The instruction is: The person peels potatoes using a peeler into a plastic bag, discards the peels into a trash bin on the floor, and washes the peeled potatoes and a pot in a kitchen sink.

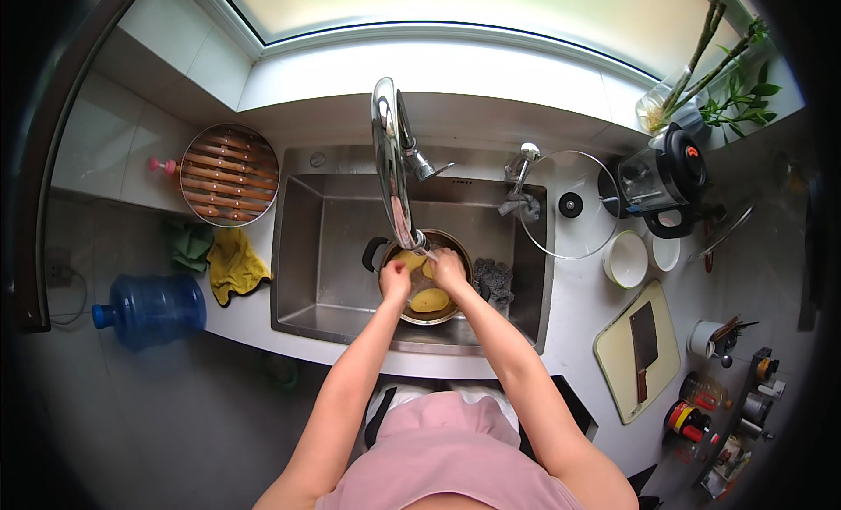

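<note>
A round metal pot (429, 321) with black handles stands in the stainless steel sink (348, 247). Yellow potatoes lie inside it, one of them (429, 300) near the pot's front wall. My left hand (395, 277) is over the pot's left side with curled fingers; whether it holds anything cannot be made out. At the pot's right side, below the faucet spout, my right hand (448, 268) has its fingers bent down beside a potato, and its grip is partly hidden. The chrome faucet (387, 162) arches above the pot and covers part of it.
A grey scrubbing cloth (494, 280) lies right of the pot. A glass lid (570, 204) overhangs the sink's right rim. Further right are bowls (625, 259), a blender (663, 178) and a cutting board (611, 352) bearing a cleaver (644, 339). Left are a yellow cloth (235, 263) and a slatted rack (228, 175).
</note>
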A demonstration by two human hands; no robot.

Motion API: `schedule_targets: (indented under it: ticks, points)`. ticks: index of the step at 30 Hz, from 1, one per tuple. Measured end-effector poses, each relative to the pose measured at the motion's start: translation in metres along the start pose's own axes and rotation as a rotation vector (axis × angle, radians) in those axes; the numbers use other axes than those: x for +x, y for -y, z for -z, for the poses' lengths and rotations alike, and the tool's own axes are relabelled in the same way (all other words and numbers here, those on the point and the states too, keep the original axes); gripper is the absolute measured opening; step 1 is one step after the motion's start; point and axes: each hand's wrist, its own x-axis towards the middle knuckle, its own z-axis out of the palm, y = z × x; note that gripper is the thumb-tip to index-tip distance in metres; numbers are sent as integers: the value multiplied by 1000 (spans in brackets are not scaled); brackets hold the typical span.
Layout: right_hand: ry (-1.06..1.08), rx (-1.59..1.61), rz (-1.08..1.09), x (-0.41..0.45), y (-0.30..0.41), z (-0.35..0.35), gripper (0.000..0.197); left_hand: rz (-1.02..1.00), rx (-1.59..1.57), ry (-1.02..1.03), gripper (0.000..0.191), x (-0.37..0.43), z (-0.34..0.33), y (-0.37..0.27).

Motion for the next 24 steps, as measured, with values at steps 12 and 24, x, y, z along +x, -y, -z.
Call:
schedule_targets:
  ticks: [12, 24]
  points:
    - [51, -642, 237, 25, -56, -15, 43, 215, -441, 121, 17, -13, 27, 0]
    - [143, 1169, -656, 5, 1, 7, 59, 252, -655, 383, 54, -32, -31, -49]
